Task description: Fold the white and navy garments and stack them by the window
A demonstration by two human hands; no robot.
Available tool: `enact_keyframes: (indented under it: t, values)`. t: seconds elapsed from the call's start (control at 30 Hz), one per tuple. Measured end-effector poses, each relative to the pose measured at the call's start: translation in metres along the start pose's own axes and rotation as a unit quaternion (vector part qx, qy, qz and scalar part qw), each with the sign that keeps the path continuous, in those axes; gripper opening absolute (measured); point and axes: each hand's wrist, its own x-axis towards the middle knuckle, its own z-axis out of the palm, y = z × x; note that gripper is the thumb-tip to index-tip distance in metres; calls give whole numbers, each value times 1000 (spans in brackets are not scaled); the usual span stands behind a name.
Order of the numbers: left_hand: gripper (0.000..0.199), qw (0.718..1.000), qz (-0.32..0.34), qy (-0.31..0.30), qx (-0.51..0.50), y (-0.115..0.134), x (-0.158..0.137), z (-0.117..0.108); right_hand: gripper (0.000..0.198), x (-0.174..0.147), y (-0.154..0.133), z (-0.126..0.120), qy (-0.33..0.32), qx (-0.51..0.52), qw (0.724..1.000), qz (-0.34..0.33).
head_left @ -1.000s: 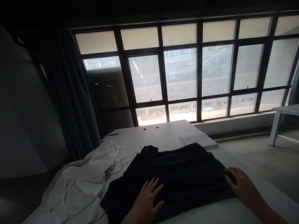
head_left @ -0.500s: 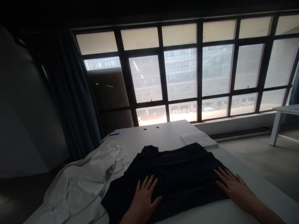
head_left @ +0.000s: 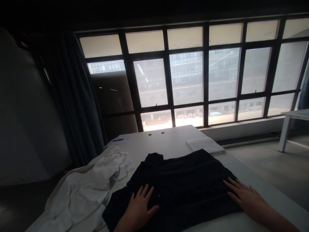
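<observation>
A dark navy shirt [head_left: 188, 183] lies spread over the near part of the white table [head_left: 173, 138]. On the garment's left part, my left hand [head_left: 138, 207] rests with its fingers spread. My right hand [head_left: 246, 198] lies flat at the shirt's right edge, fingers stretched out over the cloth. Neither hand grips the fabric. Left of the shirt is a rumpled white garment [head_left: 79, 193], partly hanging over the table's left side.
A folded white cloth [head_left: 205, 145] lies near the table's right edge. At the far left corner a blue pen [head_left: 118, 140] rests on paper. Beyond stand a wide window and a dark curtain [head_left: 72, 96]. Another white table [head_left: 287, 129] is at the right.
My left hand has slid a little to the left, and my right hand slightly to the right. The shirt's near edge has shifted a little with them and its cloth looks smoother.
</observation>
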Motion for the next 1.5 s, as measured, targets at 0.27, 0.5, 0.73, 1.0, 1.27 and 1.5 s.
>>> enact_keyframes:
  t: [0.27,0.5,0.73,1.0,1.27,1.5]
  values:
    - [80,998,-10,-26,-59,12,-51,-38,40,-21,0,-35,-64,0,998,9]
    - [69,998,-5,-27,-62,18,-58,-50,41,-6,-20,-63,-69,-26,996,51]
    - [84,999,17,-21,-19,-28,-2,-9,64,26,-77,-25,16,26,991,-133]
    - [70,997,34,73,23,-57,16,18,73,45,-50,2,-23,-7,996,-84]
    - [67,996,63,54,26,-57,-9,28,73,11,-34,-3,-62,-11,994,-85]
    - [69,995,39,-30,-91,-63,-18,-9,65,-6,-73,-49,-127,-82,987,-47]
